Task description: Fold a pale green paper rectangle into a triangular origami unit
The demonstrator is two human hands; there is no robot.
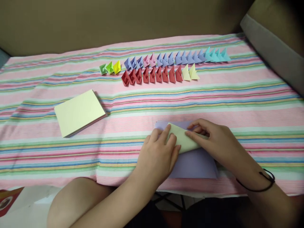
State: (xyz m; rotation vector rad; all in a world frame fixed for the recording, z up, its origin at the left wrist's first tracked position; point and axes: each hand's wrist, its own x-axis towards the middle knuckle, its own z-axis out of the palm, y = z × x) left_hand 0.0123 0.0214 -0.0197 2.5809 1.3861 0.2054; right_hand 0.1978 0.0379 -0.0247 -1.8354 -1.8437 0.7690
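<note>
Pale yellow paper [184,138], folded to a point at its far corner, lies over a lilac sheet [193,166], near the close edge of a striped cloth [125,109]. Taking that folded paper as the centre of the dial, with twelve on the far side, I see the lilac showing mostly toward six, with a strip at twelve.

The left hand [158,150] comes in from eight o'clock, its fingers a little apart and laid on the paper, the forefinger reaching almost to the far corner. The right hand [212,134] sits at three, thumb on the paper and forefinger bent at its far edge; whether they are clamped on it I cannot tell. A dark cord [273,180] circles that wrist, near four.

Between nine and ten, well apart, rests a stack of cream paper [79,113], turned askew. Little folded shapes stand farther off: a row of blue, pink and turquoise pieces [166,59] runs from eleven to one, green and yellow ones [110,67] beside it past ten, and red pieces [152,75] sit in front around eleven, two cream pieces [190,72] finishing their line at twelve.
</note>
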